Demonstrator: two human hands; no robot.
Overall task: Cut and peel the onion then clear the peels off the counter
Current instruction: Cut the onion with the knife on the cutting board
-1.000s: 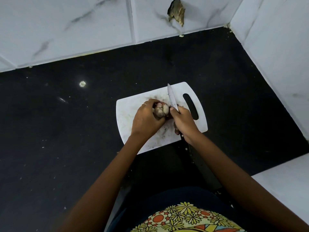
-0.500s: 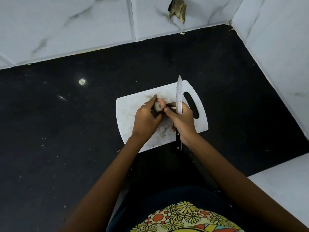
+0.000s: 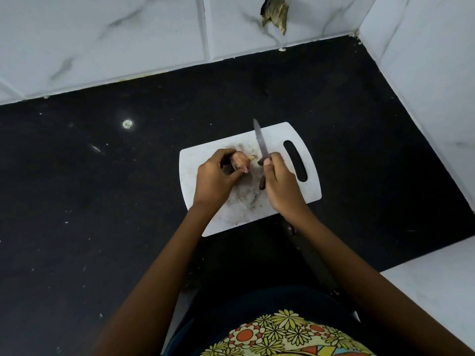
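A small reddish onion with a dry tan tip pointing right sits on the white cutting board. My left hand grips the onion from the left, fingers and thumb curled round it. My right hand holds a knife by its dark handle. The blade points up and away, just right of the onion's tip, with a small gap between them. The board is smeared with dark specks around the onion.
The board lies on a black counter with small crumbs and a bright light spot. White marble-look tiled walls close the back and right side. A broken tile patch shows on the back wall. A white ledge sits at lower right.
My hands have drawn apart. The knife moved off the onion to the right, its blade tilting left. The onion is now lower on the board, its tip showing.
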